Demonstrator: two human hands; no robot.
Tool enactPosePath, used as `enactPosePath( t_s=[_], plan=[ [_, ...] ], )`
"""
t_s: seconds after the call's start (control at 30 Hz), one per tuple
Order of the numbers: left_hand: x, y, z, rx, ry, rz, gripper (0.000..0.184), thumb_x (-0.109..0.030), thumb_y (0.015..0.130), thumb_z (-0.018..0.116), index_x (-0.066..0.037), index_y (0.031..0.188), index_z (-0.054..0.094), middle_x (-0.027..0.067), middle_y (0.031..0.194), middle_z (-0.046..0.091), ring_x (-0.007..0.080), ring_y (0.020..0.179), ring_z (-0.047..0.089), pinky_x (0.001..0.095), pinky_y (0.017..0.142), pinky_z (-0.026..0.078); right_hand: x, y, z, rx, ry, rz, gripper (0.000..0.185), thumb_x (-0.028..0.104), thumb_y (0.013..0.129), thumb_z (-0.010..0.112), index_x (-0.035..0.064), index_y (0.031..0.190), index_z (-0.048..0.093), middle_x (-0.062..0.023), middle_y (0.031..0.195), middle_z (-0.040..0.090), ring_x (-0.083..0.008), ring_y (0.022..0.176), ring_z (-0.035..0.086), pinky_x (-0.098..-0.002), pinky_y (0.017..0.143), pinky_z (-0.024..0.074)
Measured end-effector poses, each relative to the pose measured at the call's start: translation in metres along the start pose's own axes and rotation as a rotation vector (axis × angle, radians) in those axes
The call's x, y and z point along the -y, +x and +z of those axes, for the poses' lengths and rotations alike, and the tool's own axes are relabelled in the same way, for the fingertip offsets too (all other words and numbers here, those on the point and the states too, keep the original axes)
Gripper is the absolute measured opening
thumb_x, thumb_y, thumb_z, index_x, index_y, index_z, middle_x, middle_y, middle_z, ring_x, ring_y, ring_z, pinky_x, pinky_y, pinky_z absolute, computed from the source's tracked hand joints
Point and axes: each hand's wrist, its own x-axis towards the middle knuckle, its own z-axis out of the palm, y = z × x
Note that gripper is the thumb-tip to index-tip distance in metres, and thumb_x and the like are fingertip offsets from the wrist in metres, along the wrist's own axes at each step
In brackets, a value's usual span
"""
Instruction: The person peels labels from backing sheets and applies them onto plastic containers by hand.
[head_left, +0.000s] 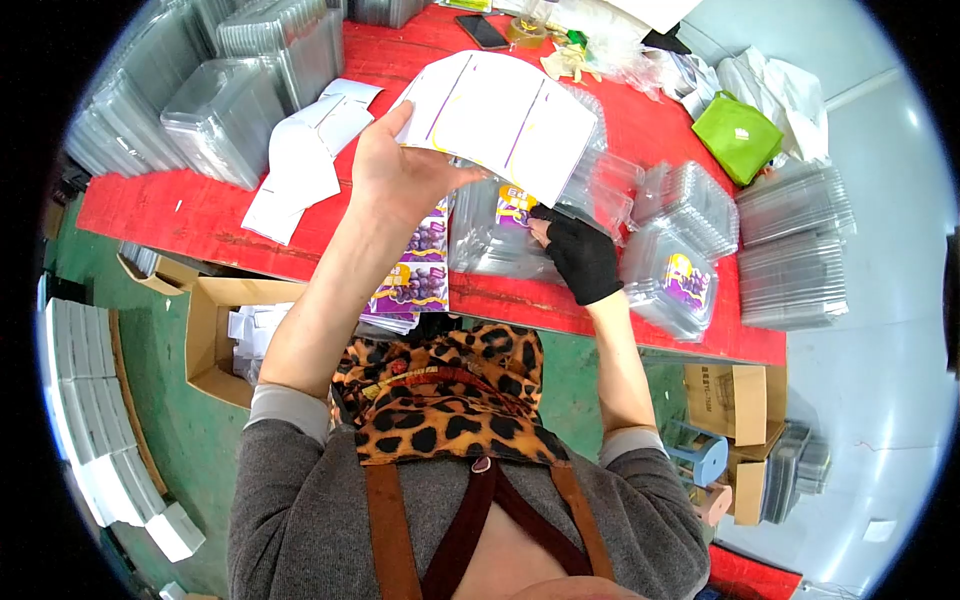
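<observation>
My left hand point(395, 165) grips a white sheet of label backing point(500, 115), held up and bowed over the table. My right hand point(580, 258), in a black fingerless glove, has its fingers closed at the edge of a purple and yellow grape label point(516, 205). That label is over a clear plastic clamshell box point(485, 240); whether it touches the lid I cannot tell. Printed grape label sheets point(425, 280) hang over the table's front edge under my left forearm. To the right sits a clear box with a grape label point(685, 280) on it.
Stacks of clear boxes point(225, 115) stand at the left of the red table point(330, 225), with more stacks point(795, 250) at the right. White backing strips point(300, 165) lie left of my hand. A phone point(482, 31), tape point(527, 33) and green bag point(738, 137) are farther back.
</observation>
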Motion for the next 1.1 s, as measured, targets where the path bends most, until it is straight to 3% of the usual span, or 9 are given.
enactPosePath(
  t_s=[0.07, 0.2, 0.27, 0.37, 0.57, 0.7, 0.8, 1.0, 1.1],
  plan=[
    [0.001, 0.002, -0.005, 0.041, 0.016, 0.002, 0.053, -0.027, 0.104, 0.028, 0.003, 0.148, 0.026, 0.0226, 0.154, 0.031, 0.0386, 0.144, 0.027, 0.0637, 0.115, 0.018, 0.009, 0.004, -0.012, 0.135, 0.036, 0.119, 0.028, 0.015, 0.085, 0.072, 0.0062, 0.111, 0.071, -0.0145, 0.112, 0.07, -0.0323, 0.104, 0.067, -0.0374, 0.088, 0.0539],
    [0.002, 0.002, -0.005, 0.082, 0.028, 0.018, 0.054, -0.027, 0.104, 0.028, 0.003, 0.149, 0.025, 0.0226, 0.153, 0.032, 0.0384, 0.143, 0.029, 0.0629, 0.115, 0.02, 0.031, 0.005, -0.008, 0.121, -0.032, -0.038, 0.046, 0.023, 0.083, 0.073, 0.0051, 0.124, 0.062, -0.0169, 0.13, 0.06, -0.0348, 0.12, 0.057, -0.0431, 0.099, 0.0467],
    [0.004, 0.003, -0.006, 0.088, 0.018, 0.013, 0.054, -0.027, 0.104, 0.028, 0.004, 0.149, 0.026, 0.0225, 0.152, 0.033, 0.0383, 0.143, 0.03, 0.0627, 0.115, 0.021, 0.041, 0.004, -0.001, 0.136, -0.06, -0.114, 0.049, 0.019, 0.083, 0.072, 0.0051, 0.127, 0.06, -0.0169, 0.133, 0.058, -0.0361, 0.125, 0.052, -0.0439, 0.103, 0.043],
    [0.002, 0.002, -0.008, 0.066, 0.039, 0.007, 0.054, -0.027, 0.104, 0.028, 0.004, 0.148, 0.027, 0.0223, 0.152, 0.035, 0.0381, 0.143, 0.031, 0.0618, 0.114, 0.023, 0.036, -0.01, 0.004, 0.076, -0.007, 0.002, 0.052, 0.017, 0.082, 0.071, 0.0037, 0.13, 0.057, -0.0185, 0.134, 0.056, -0.0367, 0.127, 0.05, -0.0441, 0.105, 0.041],
    [0.002, -0.001, -0.005, 0.022, 0.033, -0.009, 0.053, -0.027, 0.104, 0.029, 0.004, 0.147, 0.029, 0.0217, 0.151, 0.037, 0.0378, 0.141, 0.034, 0.0607, 0.114, 0.025, -0.003, -0.055, -0.006, -0.261, -0.272, 0.516, 0.037, 0.029, 0.094, 0.062, 0.0012, 0.118, 0.065, -0.0215, 0.113, 0.066, -0.0391, 0.105, 0.061, -0.0433, 0.093, 0.0473],
    [0.003, -0.004, -0.002, -0.026, 0.075, -0.001, 0.053, -0.027, 0.104, 0.03, 0.004, 0.147, 0.03, 0.0217, 0.15, 0.038, 0.0375, 0.14, 0.036, 0.0604, 0.113, 0.026, -0.006, -0.068, -0.015, -0.268, -0.029, 0.643, 0.029, 0.028, 0.095, 0.062, 0.0, 0.096, 0.071, -0.0178, 0.094, 0.067, -0.033, 0.088, 0.065, -0.0378, 0.079, 0.0501],
    [0.003, -0.004, -0.004, 0.005, 0.06, -0.012, 0.053, -0.027, 0.104, 0.031, 0.004, 0.146, 0.03, 0.0218, 0.149, 0.039, 0.0371, 0.14, 0.036, 0.0598, 0.113, 0.027, -0.013, -0.074, -0.013, -0.276, -0.001, 0.616, 0.03, 0.028, 0.095, 0.062, -0.0003, 0.097, 0.07, -0.0147, 0.086, 0.065, -0.0262, 0.08, 0.063, -0.0354, 0.075, 0.0495],
    [0.003, -0.011, 0.006, -0.074, 0.065, 0.003, 0.052, -0.027, 0.104, 0.032, 0.005, 0.146, 0.031, 0.0221, 0.148, 0.04, 0.0358, 0.138, 0.038, 0.0582, 0.112, 0.029, -0.023, -0.078, -0.02, -0.268, 0.594, 0.999, 0.031, 0.032, 0.093, 0.066, 0.0051, 0.106, 0.074, -0.0002, 0.082, 0.061, -0.0094, 0.072, 0.051, -0.0267, 0.064, 0.0433],
    [0.003, -0.007, -0.002, -0.068, 0.098, 0.011, 0.052, -0.027, 0.104, 0.032, 0.005, 0.145, 0.032, 0.022, 0.147, 0.041, 0.0349, 0.138, 0.039, 0.0571, 0.112, 0.03, -0.026, -0.078, -0.024, -0.247, 0.712, 1.01, 0.036, 0.038, 0.095, 0.062, 0.0076, 0.108, 0.075, -0.0008, 0.087, 0.063, -0.0098, 0.071, 0.052, -0.0251, 0.063, 0.0424]
  ],
)
